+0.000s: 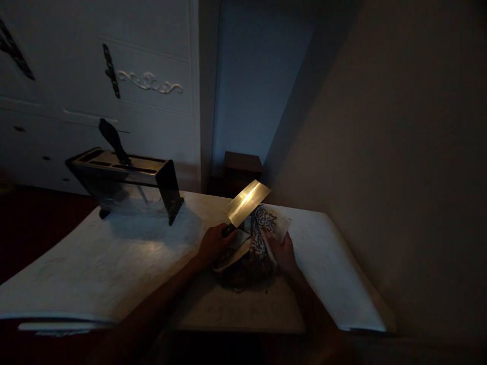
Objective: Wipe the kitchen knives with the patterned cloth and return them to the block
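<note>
My left hand (213,246) is closed around the dark handle of a cleaver (247,203), whose broad shiny blade points up and to the right. My right hand (282,251) grips a patterned cloth (266,225) that lies against the blade's lower edge. More of the cloth is bunched on the white table (114,263) between my two hands.
A metal knife block (125,185) with one black-handled knife (112,139) in it stands at the table's back left. Behind it is a white cabinet (114,91). A plain wall (399,152) runs along the right side. A dark wooden piece (241,170) stands behind the table. The room is dim.
</note>
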{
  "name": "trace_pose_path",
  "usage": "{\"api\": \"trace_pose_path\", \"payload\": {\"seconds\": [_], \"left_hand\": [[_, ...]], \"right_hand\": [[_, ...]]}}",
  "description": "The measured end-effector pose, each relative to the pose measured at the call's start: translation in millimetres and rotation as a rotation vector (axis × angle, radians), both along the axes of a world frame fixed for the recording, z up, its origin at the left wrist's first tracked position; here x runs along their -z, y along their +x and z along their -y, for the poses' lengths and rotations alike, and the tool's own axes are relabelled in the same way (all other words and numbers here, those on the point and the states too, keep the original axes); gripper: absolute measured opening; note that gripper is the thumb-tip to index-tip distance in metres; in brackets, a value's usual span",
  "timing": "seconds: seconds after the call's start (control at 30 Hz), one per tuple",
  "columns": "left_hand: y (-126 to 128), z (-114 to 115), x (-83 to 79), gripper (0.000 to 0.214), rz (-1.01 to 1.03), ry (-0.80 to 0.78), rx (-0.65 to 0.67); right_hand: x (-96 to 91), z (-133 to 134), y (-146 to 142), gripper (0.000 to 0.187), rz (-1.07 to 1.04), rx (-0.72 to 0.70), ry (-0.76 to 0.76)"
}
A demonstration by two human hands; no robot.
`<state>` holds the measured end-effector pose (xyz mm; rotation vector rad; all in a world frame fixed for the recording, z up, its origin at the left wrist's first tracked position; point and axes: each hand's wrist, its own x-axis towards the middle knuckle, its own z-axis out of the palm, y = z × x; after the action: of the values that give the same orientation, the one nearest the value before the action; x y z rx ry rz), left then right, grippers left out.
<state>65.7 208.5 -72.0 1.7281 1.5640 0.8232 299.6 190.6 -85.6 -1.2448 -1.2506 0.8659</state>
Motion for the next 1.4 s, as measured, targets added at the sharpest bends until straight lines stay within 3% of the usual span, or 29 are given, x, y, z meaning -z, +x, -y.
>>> {"api": "trace_pose_path", "payload": {"seconds": [0.1,0.17,0.33,0.43,0.57,0.77,0.9,1.03,1.17,1.3,1.4], "left_hand": [[-6,-4,-1.4,0.045,0.015,0.015,-0.073],[-10,-9,-0.9,0.045,0.031,0.036,-0.114],[-18,-18,5.1,0.04,0.046,0.025,-0.176],[-18,-19,6.9,0.038,0.063,0.025,-0.171],[-19,-18,4.5,0.034,0.048,0.035,-0.179],[-23,-21,1.7,0.035,-0.028,0.055,-0.219],[-27,-24,3.8,0.035,-0.036,0.041,-0.237],[-28,-25,7.5,0.036,-0.085,0.018,-0.227],[-26,-23,8.5,0.036,-0.174,-0.007,-0.193],[-22,-19,7.4,0.036,-0.268,-0.008,-0.127],[-17,-14,6.4,0.039,-0.358,0.003,-0.088]], "right_hand": [[0.4,4,-4,0.066,0.341,-0.36,0.113],[-5.3,4,-7,0.077,0.617,-0.522,0.175],[-37.2,12,-24,0.117,1.234,-0.66,0.309],[-49.5,16,-44,0.124,1.352,-0.763,0.338],[-44.5,6,-66,0.121,1.37,-0.798,0.272],[-34.6,-16,-70,0.069,1.292,-0.726,0.277],[-26.3,-27,-60,0.054,1.122,-0.547,0.262],[-22.4,-44,-43,0.062,0.681,-0.24,0.308],[-30.9,-63,-25,0.071,0.276,0.125,0.32],[-35.9,-73,-12,0.068,0.107,0.215,0.294],[-30.9,-72,-7,0.065,0.196,0.225,0.377]]}}
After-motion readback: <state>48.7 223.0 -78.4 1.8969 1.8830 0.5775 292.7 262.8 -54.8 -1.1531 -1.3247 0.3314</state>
